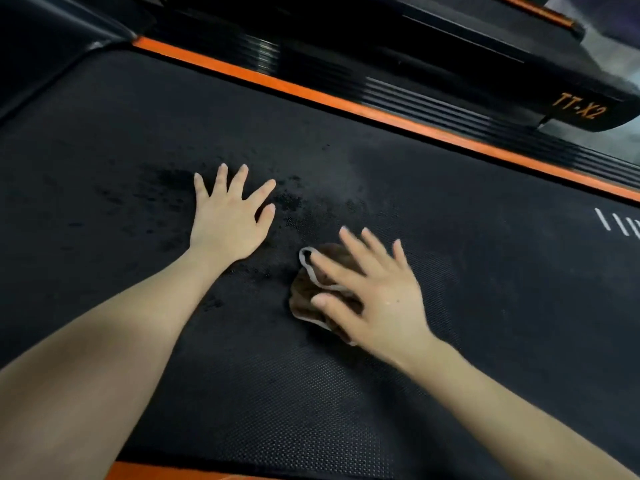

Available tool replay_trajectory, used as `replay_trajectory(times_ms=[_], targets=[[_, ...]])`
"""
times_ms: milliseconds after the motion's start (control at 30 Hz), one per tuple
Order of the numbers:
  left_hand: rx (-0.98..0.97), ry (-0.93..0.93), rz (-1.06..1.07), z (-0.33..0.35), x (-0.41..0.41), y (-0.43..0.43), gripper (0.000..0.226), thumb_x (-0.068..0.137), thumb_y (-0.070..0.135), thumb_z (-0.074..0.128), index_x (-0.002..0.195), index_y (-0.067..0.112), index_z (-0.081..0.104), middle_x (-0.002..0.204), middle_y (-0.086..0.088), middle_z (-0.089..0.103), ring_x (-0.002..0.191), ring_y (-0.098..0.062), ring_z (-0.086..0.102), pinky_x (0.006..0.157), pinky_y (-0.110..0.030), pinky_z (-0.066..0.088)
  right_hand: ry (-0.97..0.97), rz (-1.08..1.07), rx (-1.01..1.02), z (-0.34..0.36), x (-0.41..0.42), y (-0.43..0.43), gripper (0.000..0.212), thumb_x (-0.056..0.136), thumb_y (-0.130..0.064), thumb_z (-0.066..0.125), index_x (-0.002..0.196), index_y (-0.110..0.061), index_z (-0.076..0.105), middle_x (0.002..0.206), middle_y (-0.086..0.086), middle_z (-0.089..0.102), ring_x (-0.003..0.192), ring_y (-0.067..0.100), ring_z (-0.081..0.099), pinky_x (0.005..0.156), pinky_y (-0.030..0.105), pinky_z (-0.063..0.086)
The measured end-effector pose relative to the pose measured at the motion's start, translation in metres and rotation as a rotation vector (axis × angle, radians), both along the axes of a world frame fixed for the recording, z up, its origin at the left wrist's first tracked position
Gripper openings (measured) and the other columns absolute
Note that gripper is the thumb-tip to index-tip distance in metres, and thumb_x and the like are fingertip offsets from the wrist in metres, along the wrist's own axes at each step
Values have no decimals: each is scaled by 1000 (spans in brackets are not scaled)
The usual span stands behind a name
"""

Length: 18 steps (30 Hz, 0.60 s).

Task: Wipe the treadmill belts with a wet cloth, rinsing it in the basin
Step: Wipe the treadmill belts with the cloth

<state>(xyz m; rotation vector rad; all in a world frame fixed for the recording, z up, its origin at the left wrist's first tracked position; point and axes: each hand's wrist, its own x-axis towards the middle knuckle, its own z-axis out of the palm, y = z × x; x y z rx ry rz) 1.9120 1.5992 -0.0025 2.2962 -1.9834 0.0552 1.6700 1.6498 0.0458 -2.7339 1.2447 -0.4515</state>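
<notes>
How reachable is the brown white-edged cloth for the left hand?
Probably yes: the left hand lies flat beside the cloth, only bare black belt between, though the right hand presses it.

A straight orange strip (346,106) runs diagonally from upper left to right edge, above it lies a ribbed black rail (450,110), then a black housing (485,53) with orange "TT-X2" lettering (578,107), pale floor (616,39) shows upper right, and another orange edge (156,472) sits bottom left.

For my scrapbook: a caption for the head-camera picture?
Right hand presses a brown cloth on the treadmill belt; left hand rests flat alongside.
</notes>
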Motion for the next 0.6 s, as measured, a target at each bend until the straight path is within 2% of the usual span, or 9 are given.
replay_trajectory(times_ms=[67,100,200,267,333,400,500,567,600], targets=[[3,-11,4,0,-1,0,53,96,51,17,148,39,21,158,-11,16,144,-37,7,113,-61,5,117,24,-8,-22,5,3,52,87,-68,39,128,-41,55,141,4,50,136,36,35,104,67,28],[6,-21,7,0,-1,0,54,96,51,17,148,39,20,158,-10,16,144,-37,7,113,-61,5,117,51,-17,-29,6,2,48,88,-64,43,127,-40,57,138,4,52,134,37,37,102,66,31],[2,-23,5,-2,-1,1,54,96,51,16,148,38,21,158,-11,16,144,-37,9,113,-61,6,42,227,-82,-36,2,-25,34,91,-48,50,120,-38,64,131,0,58,121,34,49,93,53,43],[-1,-20,-2,-1,-2,1,54,96,50,16,148,38,21,158,-11,16,144,-38,9,113,-61,6,27,327,-131,-36,3,-56,30,90,-42,52,116,-36,66,127,-3,61,110,31,54,84,45,43],[9,-18,2,-2,-1,-1,53,97,50,15,149,39,18,158,-10,14,145,-37,7,114,-60,5,37,257,-178,-40,12,-98,30,88,-39,51,112,-34,69,122,-4,63,102,31,56,78,43,41],[-1,-21,1,-4,0,-2,53,97,50,14,148,39,20,158,-10,16,145,-37,8,114,-60,5,24,61,-214,-41,25,-146,32,87,-40,47,108,-32,71,121,-3,64,101,35,56,77,47,42],[-39,-28,1,-7,0,-3,59,93,53,8,146,37,30,154,-13,27,142,-40,17,112,-63,10,22,-173,-130,-39,45,-197,28,94,-35,49,116,-31,67,134,-5,55,117,35,44,89,46,31],[-29,-23,-5,-7,0,-2,62,91,53,8,145,36,33,153,-15,29,141,-41,20,111,-64,13,33,-219,-89,-40,52,-194,28,96,-34,49,119,-31,65,137,-8,52,118,33,41,91,44,28],[-20,-21,-9,-6,-1,-2,63,91,54,7,145,36,33,153,-15,29,142,-41,20,111,-64,13,6,-174,-117,-39,51,-179,28,94,-34,50,116,-30,66,132,-8,56,114,35,45,87,45,31]])
